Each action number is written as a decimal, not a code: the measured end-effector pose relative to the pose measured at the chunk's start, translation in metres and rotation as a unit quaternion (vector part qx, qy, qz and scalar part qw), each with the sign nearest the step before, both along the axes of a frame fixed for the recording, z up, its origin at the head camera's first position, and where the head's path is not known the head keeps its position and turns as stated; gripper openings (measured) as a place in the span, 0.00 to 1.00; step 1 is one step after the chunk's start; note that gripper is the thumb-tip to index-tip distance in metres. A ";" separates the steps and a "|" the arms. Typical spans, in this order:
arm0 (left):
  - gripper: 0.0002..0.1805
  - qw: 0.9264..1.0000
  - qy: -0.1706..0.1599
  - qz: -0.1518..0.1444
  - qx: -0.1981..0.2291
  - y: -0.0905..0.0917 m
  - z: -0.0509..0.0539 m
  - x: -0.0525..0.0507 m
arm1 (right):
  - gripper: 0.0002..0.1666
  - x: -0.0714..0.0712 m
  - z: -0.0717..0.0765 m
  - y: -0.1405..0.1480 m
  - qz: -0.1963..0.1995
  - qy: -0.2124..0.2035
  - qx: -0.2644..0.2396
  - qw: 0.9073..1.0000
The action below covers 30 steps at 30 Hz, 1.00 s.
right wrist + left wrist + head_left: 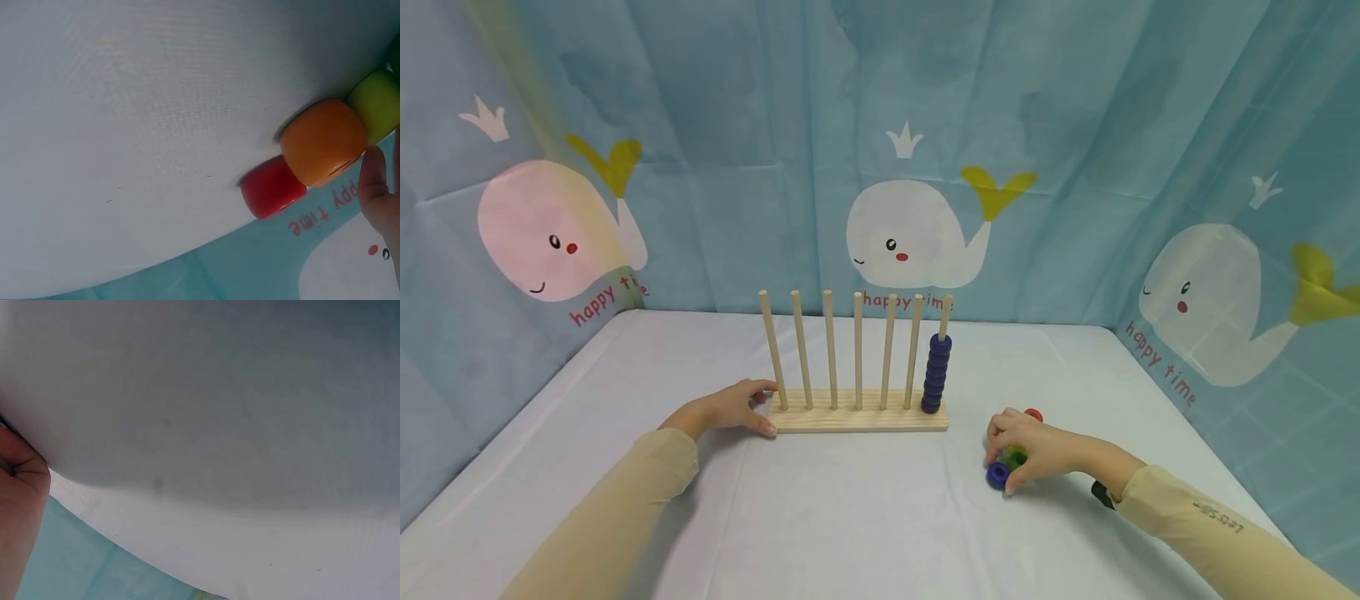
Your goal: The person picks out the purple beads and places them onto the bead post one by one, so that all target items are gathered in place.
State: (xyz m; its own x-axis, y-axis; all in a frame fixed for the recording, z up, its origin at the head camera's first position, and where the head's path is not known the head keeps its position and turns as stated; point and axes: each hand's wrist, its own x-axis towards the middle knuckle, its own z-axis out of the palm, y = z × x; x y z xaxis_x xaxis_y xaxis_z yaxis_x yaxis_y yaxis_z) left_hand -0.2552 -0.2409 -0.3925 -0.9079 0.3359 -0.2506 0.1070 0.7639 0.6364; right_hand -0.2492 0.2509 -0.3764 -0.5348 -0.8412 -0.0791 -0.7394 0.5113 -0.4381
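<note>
A wooden peg stand (859, 423) with several upright pegs stands mid-table. Dark blue beads (936, 375) are stacked on its rightmost peg. My left hand (722, 410) holds the left end of the base, thumb at the front, fingers behind. Right of the stand, my right hand (1033, 446) has its thumb and forefinger on either side of a loose dark blue bead (997, 475). Under that hand lie a green bead (1017, 460), a yellow-green bead (376, 106), an orange bead (324, 142) and a red bead (272, 187), partly hidden in the head view.
A white cloth (850, 517) covers the table. Blue curtains (737, 167) printed with whales hang behind it and along both sides. Beside the right wrist, a small dark object (1102, 494) shows, partly covered by the sleeve.
</note>
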 end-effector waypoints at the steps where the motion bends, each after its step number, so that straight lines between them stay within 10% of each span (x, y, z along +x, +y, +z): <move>1: 0.47 1.000 0.000 0.000 0.001 0.000 0.000 0.000 | 0.19 0.000 0.001 0.000 0.000 -0.001 0.001 1.000; 30: 0.48 1.000 -0.009 0.007 0.007 0.001 0.002 0.001 | 0.16 -0.001 0.026 -0.005 -0.035 -0.057 -0.047 0.997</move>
